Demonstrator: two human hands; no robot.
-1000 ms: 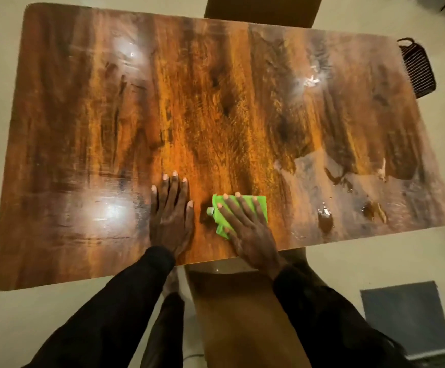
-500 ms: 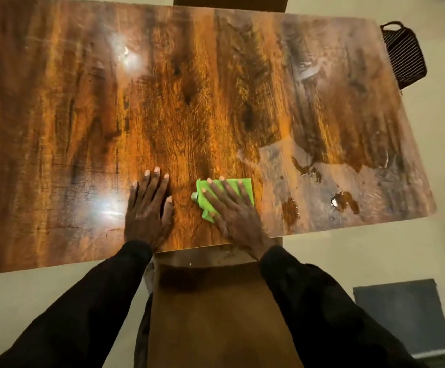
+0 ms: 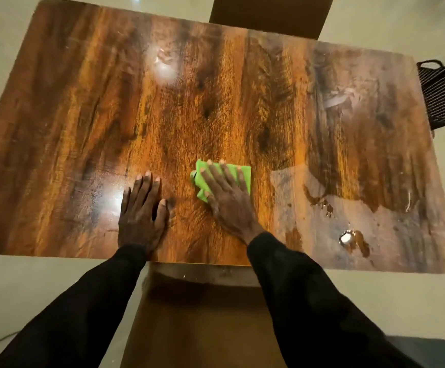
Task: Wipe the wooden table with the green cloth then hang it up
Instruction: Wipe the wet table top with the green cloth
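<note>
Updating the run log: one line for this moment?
stage: wiping | right hand: flat on green cloth | left hand: flat on wooden table | puddle: not yet wiped

1. Setting: an indoor dining area, most likely in a home.
2. Main fixture: a large rectangular wooden table (image 3: 83, 102) with rounded corners and a glossy, grain-patterned top.
3. Seating: one brown chair (image 3: 269, 14) stands at the far long edge. A second brown chair (image 3: 202, 328) stands at the near long edge.
4. Flooring: a pale, smooth floor (image 3: 43, 288) surrounds the table, with a dark mat (image 3: 428, 351) at lower right.
5. Household item: a black slatted basket (image 3: 441, 96) sits just beyond the table's right end.
6. Lighting: bright reflections (image 3: 164, 65) on the tabletop show lamps overhead.
</note>
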